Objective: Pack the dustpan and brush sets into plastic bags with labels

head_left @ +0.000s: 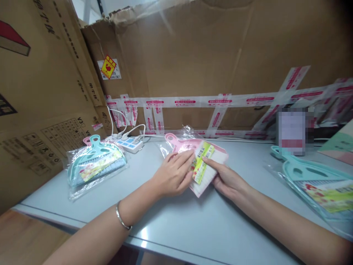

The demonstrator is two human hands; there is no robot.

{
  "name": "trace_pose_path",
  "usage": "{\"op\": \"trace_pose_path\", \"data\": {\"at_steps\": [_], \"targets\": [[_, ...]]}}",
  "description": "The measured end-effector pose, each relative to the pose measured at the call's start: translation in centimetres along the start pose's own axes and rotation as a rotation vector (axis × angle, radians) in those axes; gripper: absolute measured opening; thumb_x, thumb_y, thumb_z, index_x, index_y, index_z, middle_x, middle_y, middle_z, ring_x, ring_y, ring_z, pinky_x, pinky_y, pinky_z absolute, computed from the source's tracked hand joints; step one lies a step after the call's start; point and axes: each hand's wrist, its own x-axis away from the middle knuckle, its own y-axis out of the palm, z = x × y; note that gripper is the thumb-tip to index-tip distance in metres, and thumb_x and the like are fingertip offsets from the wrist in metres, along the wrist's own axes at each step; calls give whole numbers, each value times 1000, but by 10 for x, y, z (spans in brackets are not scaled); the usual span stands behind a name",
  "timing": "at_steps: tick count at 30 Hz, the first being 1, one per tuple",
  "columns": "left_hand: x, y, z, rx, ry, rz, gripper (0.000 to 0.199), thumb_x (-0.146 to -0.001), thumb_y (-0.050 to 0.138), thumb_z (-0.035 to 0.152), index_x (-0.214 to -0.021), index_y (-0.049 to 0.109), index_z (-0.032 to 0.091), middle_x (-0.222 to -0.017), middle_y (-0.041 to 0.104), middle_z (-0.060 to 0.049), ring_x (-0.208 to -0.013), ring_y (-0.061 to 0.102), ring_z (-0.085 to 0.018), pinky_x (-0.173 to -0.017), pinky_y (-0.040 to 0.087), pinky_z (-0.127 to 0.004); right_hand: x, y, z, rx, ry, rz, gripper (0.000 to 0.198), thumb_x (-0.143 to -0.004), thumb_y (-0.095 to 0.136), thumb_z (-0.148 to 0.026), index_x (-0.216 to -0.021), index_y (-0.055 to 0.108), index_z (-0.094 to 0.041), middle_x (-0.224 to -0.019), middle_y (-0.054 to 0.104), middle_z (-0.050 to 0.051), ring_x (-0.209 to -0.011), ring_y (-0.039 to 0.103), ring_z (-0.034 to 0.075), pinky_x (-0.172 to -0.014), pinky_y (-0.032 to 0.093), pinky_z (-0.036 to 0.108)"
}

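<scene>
A pink dustpan (187, 142) with a white-bristled brush (200, 188) nested in it is tilted over the middle of the table. Around its handle end shows a clear plastic bag (162, 147). Across the set runs a yellow-green label (204, 165) with red flower pictures. My left hand (176, 173) lies over the set and the label's left part, its fingers stretched out and flat. My right hand (224, 178) grips the set's right edge, with the thumb on the label side and the other fingers mostly hidden beneath.
Bagged turquoise dustpan sets lie at left (95, 165) and right (317, 180), a pink handle showing behind the left one. A power strip (132, 144) with white cables sits at the back, near a taped cardboard box (179, 59). A blurred-out upright object (293, 129) stands back right.
</scene>
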Motion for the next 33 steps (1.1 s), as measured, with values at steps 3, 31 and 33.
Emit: {"op": "trace_pose_path", "data": {"at_steps": [3, 31, 33], "targets": [[0, 0, 4, 6, 82, -13, 50, -90, 28, 28, -137, 34, 13, -141, 41, -15, -132, 35, -22, -104, 27, -40, -4, -3, 0, -17, -67, 20, 31, -69, 67, -11, -99, 64, -18, -89, 72, 4, -83, 69, 22, -74, 59, 32], [-8, 22, 24, 1652, -780, -38, 51, -75, 65, 45, -116, 51, 17, -95, 69, -9, -74, 66, -16, -67, 52, -28, 6, 10, -8, -130, -84, 170, 23, -81, 57, -6, -103, 63, -12, -84, 73, 5, -79, 70, 17, -74, 59, 25], [-8, 22, 17, 1651, -810, 8, 42, -76, 64, 44, -106, 59, 14, -89, 70, -9, -70, 67, -15, -66, 52, -25, 7, 11, -12, -108, -39, 133, 23, -84, 54, -8, -106, 61, -12, -91, 72, 7, -84, 69, 16, -76, 58, 24]]}}
